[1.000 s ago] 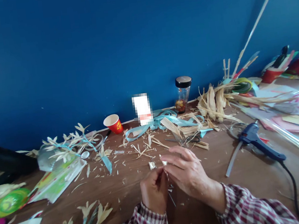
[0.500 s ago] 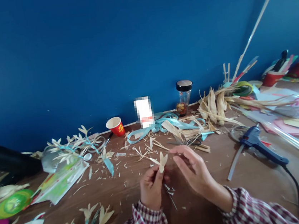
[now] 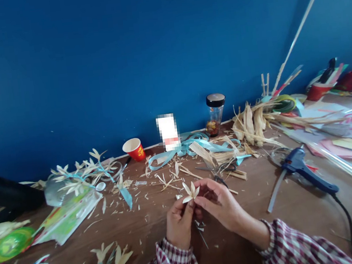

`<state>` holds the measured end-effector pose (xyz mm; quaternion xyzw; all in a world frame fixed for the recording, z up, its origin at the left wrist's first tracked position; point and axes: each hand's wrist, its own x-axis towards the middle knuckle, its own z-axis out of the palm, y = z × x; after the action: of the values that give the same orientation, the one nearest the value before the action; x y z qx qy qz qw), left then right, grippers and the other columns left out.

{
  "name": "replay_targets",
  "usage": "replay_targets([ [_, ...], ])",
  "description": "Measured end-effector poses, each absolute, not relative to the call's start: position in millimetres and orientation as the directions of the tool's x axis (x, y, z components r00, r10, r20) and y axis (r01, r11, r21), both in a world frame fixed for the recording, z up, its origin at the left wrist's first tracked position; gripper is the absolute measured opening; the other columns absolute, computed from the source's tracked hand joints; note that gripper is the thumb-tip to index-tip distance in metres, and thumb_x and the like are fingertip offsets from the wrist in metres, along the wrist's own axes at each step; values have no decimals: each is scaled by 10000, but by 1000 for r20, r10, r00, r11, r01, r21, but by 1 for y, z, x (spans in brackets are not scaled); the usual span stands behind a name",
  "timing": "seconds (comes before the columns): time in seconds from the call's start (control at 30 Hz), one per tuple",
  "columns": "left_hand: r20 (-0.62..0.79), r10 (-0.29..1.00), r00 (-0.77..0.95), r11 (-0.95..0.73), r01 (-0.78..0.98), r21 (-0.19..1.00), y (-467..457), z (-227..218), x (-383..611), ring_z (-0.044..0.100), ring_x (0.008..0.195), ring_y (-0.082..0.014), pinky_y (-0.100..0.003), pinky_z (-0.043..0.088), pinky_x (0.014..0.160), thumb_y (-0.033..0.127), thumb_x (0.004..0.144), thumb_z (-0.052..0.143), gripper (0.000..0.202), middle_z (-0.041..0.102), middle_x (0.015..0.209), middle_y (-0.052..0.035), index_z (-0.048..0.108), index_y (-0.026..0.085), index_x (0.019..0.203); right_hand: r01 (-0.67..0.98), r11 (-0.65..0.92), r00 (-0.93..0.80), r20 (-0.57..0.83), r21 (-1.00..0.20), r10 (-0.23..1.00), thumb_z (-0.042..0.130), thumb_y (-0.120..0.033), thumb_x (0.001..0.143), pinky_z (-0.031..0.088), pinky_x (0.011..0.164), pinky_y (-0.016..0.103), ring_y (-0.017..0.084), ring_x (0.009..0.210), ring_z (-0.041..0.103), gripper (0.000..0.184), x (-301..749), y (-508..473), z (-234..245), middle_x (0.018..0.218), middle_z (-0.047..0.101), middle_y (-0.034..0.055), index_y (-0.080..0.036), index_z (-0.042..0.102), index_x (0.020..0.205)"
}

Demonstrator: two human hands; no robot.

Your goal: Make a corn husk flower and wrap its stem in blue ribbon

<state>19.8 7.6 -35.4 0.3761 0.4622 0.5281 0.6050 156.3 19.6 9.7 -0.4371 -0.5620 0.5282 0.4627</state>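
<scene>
My left hand (image 3: 179,225) pinches the base of a small pale husk flower (image 3: 190,191) with its petals spread upward. My right hand (image 3: 219,203) is closed against the flower from the right, fingertips touching its petals and base. Both hands hover just above the brown table (image 3: 300,215), near its front edge. Plaid sleeves cover both wrists.
A blue glue gun (image 3: 304,168) with its cord lies to the right. Dried husks (image 3: 253,125), blue ribbon (image 3: 184,146), scissors (image 3: 221,170), a jar (image 3: 214,115) and a red cup (image 3: 134,148) sit behind. Finished husk flowers (image 3: 82,174) lie left, more flowers (image 3: 98,263) at front left.
The flower's petals went from hidden between both hands to spread open. My right hand lifted away from it, then came back onto it.
</scene>
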Motion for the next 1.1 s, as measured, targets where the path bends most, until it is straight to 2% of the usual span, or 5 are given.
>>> replay_targets([
  [0.27,-184,983,12,178,-319,931,7,-30,22,604,572,-120,-237,513,554,339,701,701,242,682,692,-47,692,123,811,10,99,-155,97,-995,983,553,-197,819,499,613,243,125,658,585,185,155,23,4,753,617,-12,-205,561,1003],
  [0.6,-297,955,10,275,-405,872,13,-23,22,565,466,-83,-190,489,476,362,559,794,291,652,562,-9,692,121,687,13,122,-139,119,-992,983,519,-227,849,482,650,245,127,680,573,182,156,21,13,770,603,0,-176,543,1022],
  [0.83,-364,930,-48,307,-439,844,14,-16,24,548,427,-75,-168,460,427,361,418,846,341,652,526,-10,691,125,610,30,162,-120,158,-986,980,487,-224,868,484,721,263,144,764,598,187,156,15,11,859,627,25,-183,535,1045],
  [0.93,-358,933,-26,305,-470,828,14,-11,26,545,438,-69,-166,469,441,356,419,845,327,654,542,-3,688,139,607,50,166,-126,159,-985,979,483,-227,875,481,754,267,155,829,604,181,157,9,11,914,637,40,-181,550,1036],
  [1.1,-350,937,13,319,-447,836,13,-10,26,527,421,-62,-159,463,436,359,407,846,321,618,501,28,675,158,589,70,165,-164,152,-984,975,472,-208,879,484,696,241,143,774,599,161,157,-1,14,861,647,28,-180,605,966],
])
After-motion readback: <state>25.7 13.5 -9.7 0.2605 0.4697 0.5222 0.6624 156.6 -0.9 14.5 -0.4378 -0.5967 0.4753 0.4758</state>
